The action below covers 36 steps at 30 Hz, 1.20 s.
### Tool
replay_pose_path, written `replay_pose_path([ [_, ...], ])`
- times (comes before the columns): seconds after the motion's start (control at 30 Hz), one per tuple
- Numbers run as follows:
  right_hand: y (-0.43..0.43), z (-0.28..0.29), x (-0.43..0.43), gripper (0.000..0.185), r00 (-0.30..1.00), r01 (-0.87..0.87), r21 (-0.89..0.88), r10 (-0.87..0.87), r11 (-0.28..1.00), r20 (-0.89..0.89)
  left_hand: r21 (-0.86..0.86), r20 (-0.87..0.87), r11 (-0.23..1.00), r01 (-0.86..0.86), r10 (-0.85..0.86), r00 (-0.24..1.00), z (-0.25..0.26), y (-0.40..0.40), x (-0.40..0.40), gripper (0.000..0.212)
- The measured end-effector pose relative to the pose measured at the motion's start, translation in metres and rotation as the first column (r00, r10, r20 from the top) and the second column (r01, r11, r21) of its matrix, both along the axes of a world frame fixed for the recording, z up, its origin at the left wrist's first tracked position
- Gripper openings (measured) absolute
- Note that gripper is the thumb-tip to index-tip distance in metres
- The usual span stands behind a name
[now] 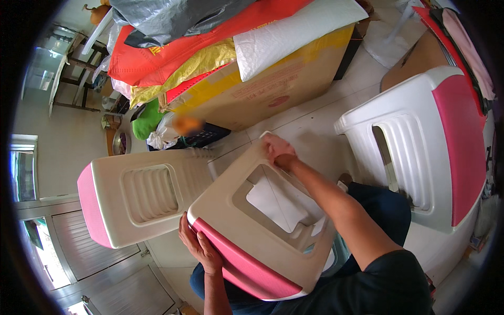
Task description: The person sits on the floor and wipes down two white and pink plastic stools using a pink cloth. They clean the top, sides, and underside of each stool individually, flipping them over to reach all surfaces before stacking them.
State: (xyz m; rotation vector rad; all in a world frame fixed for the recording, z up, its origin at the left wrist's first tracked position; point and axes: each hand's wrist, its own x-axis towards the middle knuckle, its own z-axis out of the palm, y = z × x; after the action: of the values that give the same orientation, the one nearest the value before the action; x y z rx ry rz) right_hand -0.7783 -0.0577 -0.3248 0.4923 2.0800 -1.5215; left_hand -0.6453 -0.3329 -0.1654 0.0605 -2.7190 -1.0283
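Observation:
A white plastic stool [212,193] with a pink seat [248,264] lies tilted across my lap, its open side panel facing up. My left hand [201,248] holds the seat at its near left corner, thumb on the pink face. At the far end of the stool's leg, my right hand [278,150] is closed and blurred by motion. What its fingers cover there is hidden. A second white and pink plastic stool [106,197] lies on its side to the left. On the right is a third plastic stool [429,122], also with a pink seat.
A large taped cardboard box [283,86] stands ahead, piled with a red bag [189,51], a grey plastic bag [177,19] and a white sack [295,31]. A tied white bag [163,132] sits beside it. A metal door [98,236] is at the left.

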Motion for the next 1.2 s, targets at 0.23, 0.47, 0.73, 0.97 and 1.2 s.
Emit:
replay_pose_path([
  [0.23,-0.005,-0.07,-0.023,0.02,0.968,0.016,0.176,0.029,0.984,-0.251,-0.034,0.014,0.999,-0.016,0.017,1.0,0.003,0.005,-0.004,0.063],
  [0.47,-0.008,-0.1,-0.048,0.016,0.894,-0.066,0.241,0.165,0.968,-0.417,0.109,0.041,0.991,-0.078,0.074,0.996,-0.004,-0.003,-0.001,0.062],
  [0.73,-0.055,-0.023,-0.014,0.013,0.672,-0.076,0.219,0.212,0.973,-0.71,0.008,-0.008,0.992,-0.124,0.124,0.992,-0.005,-0.011,0.001,0.056],
  [0.97,-0.021,-0.017,0.051,0.018,0.715,-0.094,0.273,0.256,0.957,-0.65,-0.015,-0.05,0.997,-0.074,0.073,0.996,-0.003,-0.002,0.007,0.053],
  [1.2,0.046,-0.009,0.154,0.022,0.679,-0.181,0.512,0.483,0.84,-0.552,-0.076,-0.107,0.997,-0.008,0.0,0.994,0.003,0.002,0.009,0.046],
])
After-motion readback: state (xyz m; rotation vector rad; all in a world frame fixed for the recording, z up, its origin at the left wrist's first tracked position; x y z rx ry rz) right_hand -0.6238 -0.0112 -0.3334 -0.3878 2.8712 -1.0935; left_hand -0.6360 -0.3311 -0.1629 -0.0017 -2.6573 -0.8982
